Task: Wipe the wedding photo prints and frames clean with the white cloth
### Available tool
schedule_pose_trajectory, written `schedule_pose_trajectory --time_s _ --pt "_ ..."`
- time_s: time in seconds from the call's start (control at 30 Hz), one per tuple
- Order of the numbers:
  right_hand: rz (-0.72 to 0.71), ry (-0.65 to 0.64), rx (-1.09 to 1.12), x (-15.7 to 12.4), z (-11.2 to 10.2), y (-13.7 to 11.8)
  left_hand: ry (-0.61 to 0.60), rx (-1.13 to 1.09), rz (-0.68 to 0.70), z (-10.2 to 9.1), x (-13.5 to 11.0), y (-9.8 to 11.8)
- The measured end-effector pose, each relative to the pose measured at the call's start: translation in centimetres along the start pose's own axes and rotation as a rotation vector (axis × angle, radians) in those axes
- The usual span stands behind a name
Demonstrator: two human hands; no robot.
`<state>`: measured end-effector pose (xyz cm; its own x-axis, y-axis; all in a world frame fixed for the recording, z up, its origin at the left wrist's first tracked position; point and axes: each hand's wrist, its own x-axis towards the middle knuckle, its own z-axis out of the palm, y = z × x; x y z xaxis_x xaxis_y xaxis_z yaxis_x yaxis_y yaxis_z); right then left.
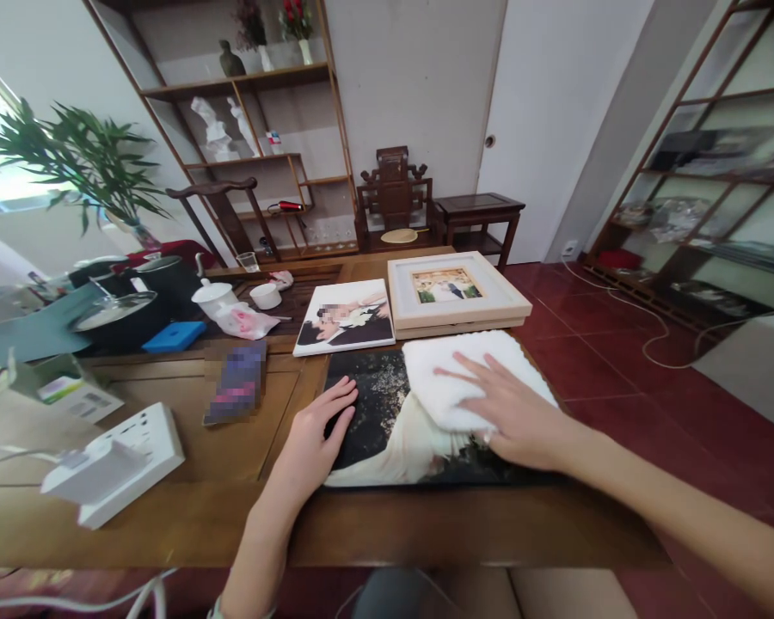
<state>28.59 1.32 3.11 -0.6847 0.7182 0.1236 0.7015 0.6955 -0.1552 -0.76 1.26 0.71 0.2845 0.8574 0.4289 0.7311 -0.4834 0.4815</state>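
Note:
A large dark photo print (387, 430) lies flat on the wooden table (245, 516) in front of me. My left hand (319, 438) rests open on its left edge, fingers stretched out. My right hand (512, 408) lies flat, fingers spread, on a white cloth (464, 365) that covers the print's right part. Beyond it lie a second photo print (347, 316) and a stack of cream picture frames (455, 294).
A white power strip with a plug (119, 460) sits at the table's left, with a blurred flat object (237, 391), a blue box (174, 335), pots (119, 314), white cups (266, 295) and a plant (83, 163) behind. Shelves, chairs and a red tiled floor with cables surround the table.

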Motion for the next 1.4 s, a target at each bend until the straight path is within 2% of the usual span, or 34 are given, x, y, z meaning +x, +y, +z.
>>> schedule_pose_trajectory --time_s 0.1,0.17,0.3,0.43,0.53,0.63,0.83,0.93,1.07,1.23,1.33,1.4 --pt "0.047 0.046 -0.052 1.9 0.2 2.3 0.015 0.012 -0.004 0.2 0.0 -0.1" --pt "0.066 0.054 -0.067 2.4 0.2 2.3 0.026 0.014 -0.003 0.4 0.1 -0.2" --pt "0.042 0.015 -0.030 1.1 0.5 -1.2 0.033 0.013 0.001 0.5 0.1 -0.2" --pt "-0.106 -0.039 0.092 -1.6 1.3 -6.0 0.027 0.027 0.013 0.5 0.1 -0.2" --pt "-0.175 -0.060 0.143 -2.2 1.4 -7.5 0.021 0.036 0.016 0.4 0.0 -0.3" --pt "-0.135 -0.074 0.137 -0.6 0.8 -6.4 0.012 0.034 0.023 0.4 0.1 -0.3" --pt "0.046 0.001 0.015 5.3 0.0 -2.0 0.025 0.011 0.018 0.4 0.1 -0.3" --pt "0.084 0.030 -0.005 6.3 0.3 -1.8 0.045 0.007 0.008 0.5 0.0 -0.3" --pt "0.043 -0.014 0.048 4.0 0.9 -4.4 0.059 0.005 -0.002 0.6 0.0 -0.4" --pt "-0.116 -0.067 0.141 -0.5 1.7 -8.7 0.043 0.011 -0.011 0.5 0.0 -0.4" --pt "-0.159 -0.094 0.153 -1.3 1.5 -9.0 0.034 0.013 -0.010 0.4 -0.1 -0.3" --pt "-0.146 -0.094 0.144 -0.7 1.1 -8.3 0.029 0.012 -0.006 0.3 -0.1 -0.2"
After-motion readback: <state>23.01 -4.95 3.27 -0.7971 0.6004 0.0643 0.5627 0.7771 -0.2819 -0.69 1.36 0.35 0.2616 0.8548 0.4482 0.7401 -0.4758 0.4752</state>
